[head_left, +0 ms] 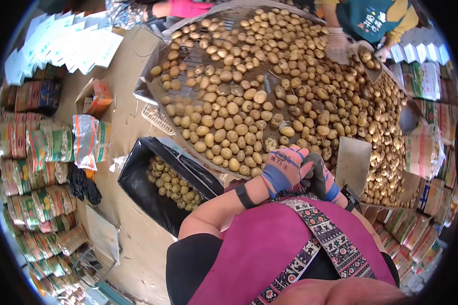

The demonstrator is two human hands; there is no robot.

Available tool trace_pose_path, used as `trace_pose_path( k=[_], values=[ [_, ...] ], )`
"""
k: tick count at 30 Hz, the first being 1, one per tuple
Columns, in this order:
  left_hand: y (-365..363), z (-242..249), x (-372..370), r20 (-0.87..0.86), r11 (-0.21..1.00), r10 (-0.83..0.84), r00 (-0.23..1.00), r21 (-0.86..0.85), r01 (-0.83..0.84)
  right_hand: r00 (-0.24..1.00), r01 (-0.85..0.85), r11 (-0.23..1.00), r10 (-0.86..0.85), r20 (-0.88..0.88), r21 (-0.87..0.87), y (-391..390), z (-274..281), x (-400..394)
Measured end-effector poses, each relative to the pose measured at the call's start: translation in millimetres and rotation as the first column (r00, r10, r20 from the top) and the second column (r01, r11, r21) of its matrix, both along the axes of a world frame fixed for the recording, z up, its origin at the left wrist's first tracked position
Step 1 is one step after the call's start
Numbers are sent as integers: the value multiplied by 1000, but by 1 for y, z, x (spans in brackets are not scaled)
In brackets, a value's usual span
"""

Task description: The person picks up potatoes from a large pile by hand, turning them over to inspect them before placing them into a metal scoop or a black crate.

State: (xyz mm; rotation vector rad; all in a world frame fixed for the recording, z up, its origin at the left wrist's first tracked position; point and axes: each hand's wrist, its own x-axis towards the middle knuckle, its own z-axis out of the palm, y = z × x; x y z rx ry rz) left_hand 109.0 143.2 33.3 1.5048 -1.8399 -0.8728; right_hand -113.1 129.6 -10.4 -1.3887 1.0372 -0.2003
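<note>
- Our left hand [285,170] and right hand [318,175], both in pink-and-blue work gloves, are pressed together just at the near edge of the potato pile [269,96].
- Left fingers curl inward against the right glove; we cannot tell whether either hand has hold of a potato, since the palms face each other and hide anything between them.
- Nearest potatoes lie just beyond the fingertips, on the wire sorting table [188,96]; they look yellow-tan and small, heaped thicker to the right of the hands.
- A black wristband [244,195] sits on our left forearm, just behind the glove.
- A flat grey board [353,162] stands just right of the right hand, against the pile.
- Below and left of the left hand: a black-lined crate [142,178] with sorted potatoes [173,185] inside.
- Across the pile, far from our hands, a co-worker's gloved hand [336,43] rests on the potatoes beside a scoop [369,61] that holds a few.
- Another person's pink sleeve [188,7] shows at the far edge.
- Well left of the grip: stacked printed bags [40,152], an orange carton [96,96] and white boxes [66,43] on the floor.
- More printed cartons [427,81] lie right of the pile.
</note>
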Motion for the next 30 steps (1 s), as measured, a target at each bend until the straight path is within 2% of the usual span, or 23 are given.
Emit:
trace_pose_path(
  k=[3, 4, 5, 7, 9, 10, 11, 12, 13, 14, 15, 16, 17, 18, 19, 21, 22, 23, 25, 27, 28, 29, 30],
  values=[
    [-16, -1, -7, -95, 999, -14, 995, -36, 11, 995, 44, 999, -42, -96, 17, -4, 7, -5],
    [-20, -6, -9, -325, 991, 100, 940, 121, -63, 997, -73, 932, 69, -24, -355, -8, 12, -1],
    [-24, -10, -12, -511, 951, 241, 825, 293, -97, 980, -149, 717, 197, -7, -681, -11, 17, 3],
    [-32, -15, -10, -573, 940, 235, 786, 339, -34, 986, -150, 715, 155, -54, -683, -18, 35, 14],
    [-40, -19, -5, -477, 937, 267, 837, 332, -109, 989, -151, 720, 109, -104, -677, -19, 29, 21],
    [-48, -59, -5, -613, 918, 268, 743, 395, -5, 934, 291, 941, -241, 264, -170, -18, 12, 23],
    [-50, -50, 0, -614, 917, 253, 747, 398, 17, 655, 494, 730, -670, 350, 472, -20, 12, 34],
    [-52, -40, 10, -347, 982, 186, 919, 73, -172, 605, 484, 700, -701, 378, 524, -24, 22, 41],
    [-55, -28, 20, -34, 925, 224, 974, -308, -223, 595, 495, 692, -710, 376, 525, -30, 42, 50],
    [-54, -18, 25, 48, 959, 128, 991, -261, -111, 453, 372, 575, -798, 398, 729, -35, 59, 57],
    [-51, -14, 22, 49, 962, 118, 992, -254, -102, 306, 197, 439, -877, 370, 877, -37, 66, 59],
    [-48, -11, 18, 18, 987, 38, 999, -156, -35, 545, 215, 717, -652, 528, 663, -35, 49, 55],
    [-46, -10, 14, -21, 998, -33, 999, -59, 32, 542, 217, 711, -658, 523, 669, -35, 41, 52],
    [-45, -9, 12, 3, 998, -24, 1000, -50, 24, 818, 329, 939, -228, 529, -104, -38, 34, 48],
    [-46, -8, 10, 4, 998, -28, 1000, -47, 29, 988, 78, 596, 62, 143, -799, -40, 31, 47],
    [-47, -7, 6, 85, 998, -61, 994, -19, 63, 986, 103, 611, 41, 162, -785, -36, 20, 40],
    [-46, -8, 5, 82, 997, -68, 994, -16, 70, 957, 200, 884, -84, 277, -423, -27, -2, 28],
    [-45, -8, 5, 74, 996, -62, 995, -61, 66, 913, 251, 968, -246, 324, 28, -24, -7, 25],
    [-47, -9, 6, 64, 992, -60, 996, -105, 66, 919, 213, 977, -201, 340, 3, -24, 4, 26],
    [-50, -8, 12, -114, 983, -118, 986, 126, 132, 921, 173, 985, -154, 358, -22, -24, 11, 28],
    [-48, -9, 13, -114, 983, -121, 986, 126, 135, 871, 219, 956, -282, 403, 196, -26, 13, 28],
    [-45, -14, 14, -211, 993, -34, 977, 104, 57, 810, 239, 882, -412, 418, 406, -29, 17, 31],
    [-42, -20, 15, -309, 996, 50, 950, 90, -23, 808, 240, 882, -413, 420, 406, -32, 24, 34]
  ],
)
